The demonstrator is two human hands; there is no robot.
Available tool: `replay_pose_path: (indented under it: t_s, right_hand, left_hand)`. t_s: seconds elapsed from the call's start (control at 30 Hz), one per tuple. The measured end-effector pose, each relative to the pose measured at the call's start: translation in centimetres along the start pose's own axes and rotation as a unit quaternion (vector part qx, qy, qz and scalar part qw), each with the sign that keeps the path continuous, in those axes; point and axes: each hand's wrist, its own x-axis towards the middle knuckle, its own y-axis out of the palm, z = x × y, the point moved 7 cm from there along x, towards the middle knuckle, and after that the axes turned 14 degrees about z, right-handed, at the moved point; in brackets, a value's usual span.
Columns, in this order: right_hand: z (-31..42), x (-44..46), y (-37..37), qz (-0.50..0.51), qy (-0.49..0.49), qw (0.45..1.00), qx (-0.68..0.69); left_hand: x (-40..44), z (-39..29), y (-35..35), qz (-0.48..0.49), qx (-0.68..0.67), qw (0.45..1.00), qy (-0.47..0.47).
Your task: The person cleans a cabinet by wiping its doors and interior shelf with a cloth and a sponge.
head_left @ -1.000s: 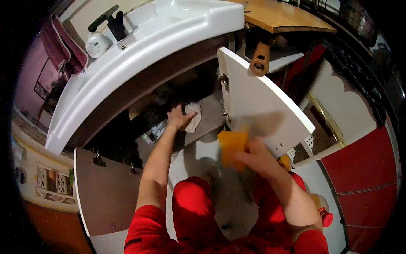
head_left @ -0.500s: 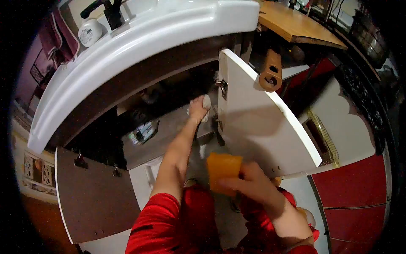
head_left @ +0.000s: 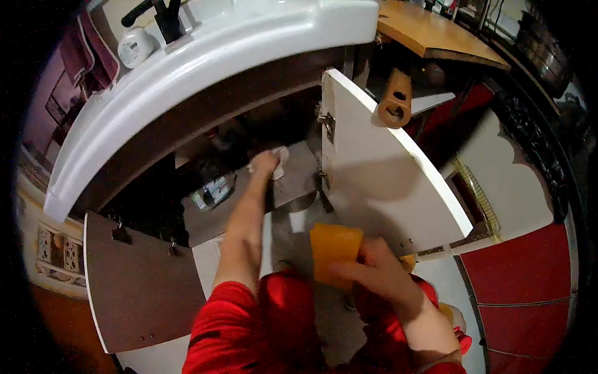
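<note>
Inside the open cabinet under the sink, my left hand (head_left: 266, 163) is closed on a pale cloth (head_left: 281, 163), which rests against the grey-brown cabinet shelf (head_left: 291, 187). To its left on that shelf lies a small pack with a white and green face (head_left: 213, 192). Over my lap, my right hand (head_left: 383, 274) grips an orange, square-sided object (head_left: 335, 254) between thumb and fingers. Whether that object is hollow or solid, I cannot tell.
The white cabinet door (head_left: 386, 168) stands open on the right, with a brown handle-like piece (head_left: 396, 103) at its top edge. A brown door (head_left: 146, 287) is open on the left. Above is the white sink (head_left: 249, 47); a wooden board (head_left: 436, 31) juts out at upper right.
My left hand has slid the cloth leftward along the shelf, away from the right door's hinges. The right hand still grips the orange object, almost unmoved.
</note>
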Motion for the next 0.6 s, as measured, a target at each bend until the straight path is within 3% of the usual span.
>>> replay_pose_path:
  t_s: [0.03,0.1,0.17,0.2,0.27,0.3,0.37,0.4,0.43,0.53,0.6]
  right_hand:
    - [0.0,0.0,0.0,0.0,-0.01,1.0,0.004]
    - [-0.5,0.3,0.0,-0.001,-0.005,1.0,-0.004]
    - [-0.1,0.5,0.3,0.005,-0.001,1.0,-0.007]
    - [0.6,0.4,0.5,0.009,0.021,1.0,0.004]
    - [0.9,0.7,0.5,0.016,0.038,0.999,0.017]
    - [0.9,0.7,0.1,0.006,0.024,0.999,-0.026]
    - [0.4,0.6,-0.1,-0.001,0.012,0.998,-0.069]
    - [0.3,0.5,-0.1,-0.003,-0.012,0.999,-0.042]
    - [0.4,0.4,-0.1,-0.005,-0.037,0.999,-0.015]
    - [0.8,-0.6,-0.2,-0.025,-0.012,0.999,0.021]
    - [0.3,-1.1,-1.2,-0.034,-0.011,0.999,-0.026]
  left_hand:
    - [1.4,-1.4,1.2,0.015,0.033,0.999,0.018]
    - [-2.6,-7.5,-0.1,-0.095,-0.104,0.986,0.083]
    - [-4.4,-10.2,0.4,-0.205,-0.034,0.964,0.164]
    - [-5.5,-9.0,0.4,-0.207,-0.032,0.965,0.158]
    - [-9.3,-8.5,-0.7,-0.156,-0.039,0.942,0.296]
    - [-10.2,-7.2,-1.9,-0.111,-0.003,0.976,0.188]
    - [-6.9,-0.8,-2.1,-0.157,-0.028,0.984,0.075]
    - [-8.7,1.0,-3.1,-0.082,-0.024,0.996,-0.03]
    - [-8.9,3.1,-3.4,-0.169,-0.009,0.985,-0.032]
    - [-9.3,6.2,-3.2,-0.182,0.022,0.982,-0.055]
    - [-9.7,5.4,-2.6,-0.135,0.014,0.984,-0.112]
